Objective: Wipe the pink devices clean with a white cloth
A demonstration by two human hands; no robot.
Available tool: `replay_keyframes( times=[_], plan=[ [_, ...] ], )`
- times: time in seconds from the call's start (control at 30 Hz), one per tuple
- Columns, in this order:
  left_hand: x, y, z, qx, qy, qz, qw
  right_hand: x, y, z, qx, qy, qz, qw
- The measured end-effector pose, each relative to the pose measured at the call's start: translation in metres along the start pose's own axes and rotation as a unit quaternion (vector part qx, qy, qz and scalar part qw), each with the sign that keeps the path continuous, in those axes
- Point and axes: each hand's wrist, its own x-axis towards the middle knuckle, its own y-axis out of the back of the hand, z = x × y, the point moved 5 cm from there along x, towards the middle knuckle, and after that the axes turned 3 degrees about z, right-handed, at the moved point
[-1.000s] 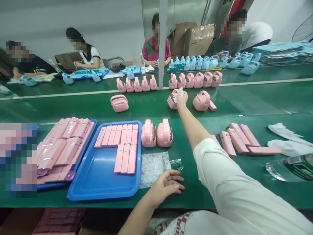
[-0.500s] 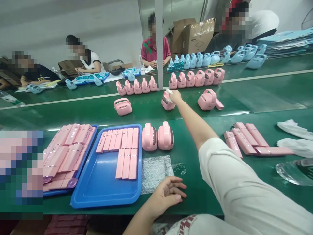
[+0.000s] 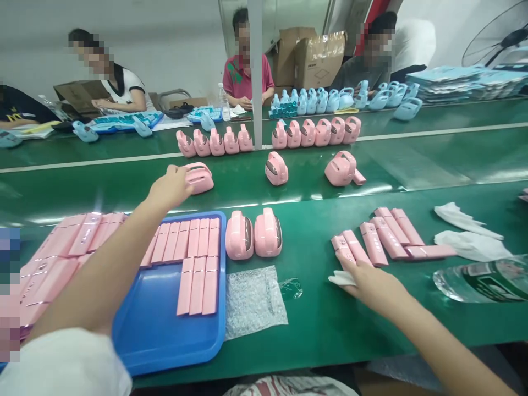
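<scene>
My left hand (image 3: 172,186) reaches across to a pink plastic appliance housing with a loop handle (image 3: 201,180), its fingers closed at the left end of the handle. My right hand (image 3: 369,280) is low over the bench, with a folded white cloth (image 3: 343,278) between its fingers. Its fingertips reach two pink bar-shaped parts (image 3: 345,245); whether they grip one is unclear. Two more pink housings (image 3: 276,168) (image 3: 341,168) stand apart along the far strip. Another pair of housings (image 3: 268,234) stands beside the blue tray (image 3: 165,324), which holds rows of pink bars (image 3: 205,283).
More pink bars (image 3: 390,237) lie at right near white gloves (image 3: 470,242) and a water bottle (image 3: 487,280). Bubble wrap (image 3: 256,302) lies beside the tray. Pink housings (image 3: 308,135) line up before a post (image 3: 256,77). Several people sit opposite with blue housings (image 3: 398,96).
My right hand has drawn back from the middle pink housing to the bars, still with the white cloth. My left hand has gone from the bench front to the far left housing. The view has shifted.
</scene>
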Motion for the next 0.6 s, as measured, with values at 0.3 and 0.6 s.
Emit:
replay_keyframes(
  times=[0.3, 0.6],
  plan=[
    [0.089, -0.058, -0.047, -0.037, 0.052, -0.029, 0.998, 0.025, -0.015, -0.009, -0.113, 0.094, -0.054, 0.988],
    [0.060, -0.031, -0.023, -0.067, 0.038, 0.044, 0.996, 0.201, 0.025, -0.093, 0.054, 0.037, 0.025, 0.998]
  ],
)
